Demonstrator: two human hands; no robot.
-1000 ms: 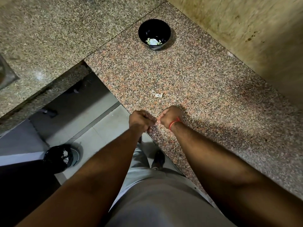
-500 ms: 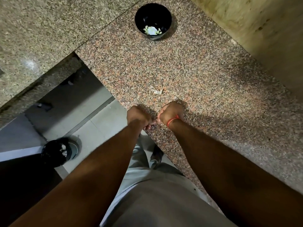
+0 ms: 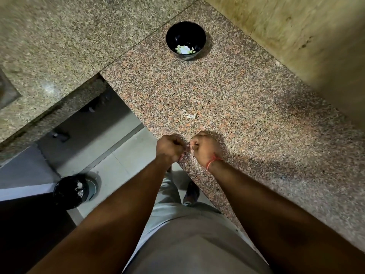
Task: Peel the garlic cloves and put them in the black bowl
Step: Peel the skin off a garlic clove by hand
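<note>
Head view. Both hands sit at the centre of the frame, over the near corner of the reddish granite counter [image 3: 246,99]. The left hand [image 3: 170,148] is curled into a fist, knuckles up. The right hand [image 3: 204,148] is likewise curled, with a red thread [image 3: 212,161] around its wrist. The two fists are just beside each other, with a narrow gap between them.

A small pale piece, apparently a garlic clove [image 3: 191,143], shows at the inner edge of the right hand, pinched by its fingers. Whether the left hand grips anything cannot be told; its fingers are turned away from the camera.

The black bowl [image 3: 185,32] stands upright in the upper centre of the frame, well apart from the hands. Pale peeled cloves [image 3: 184,49] lie at its bottom.

Scraps of garlic skin [image 3: 190,115] lie on the counter between the bowl and the hands, nearer the hands.

A grey granite slab [image 3: 59,46] fills the upper left of the frame. A black bin [image 3: 69,191] stands on the tiled floor at lower left. A yellowish wall [image 3: 296,36] occupies the upper right.
</note>
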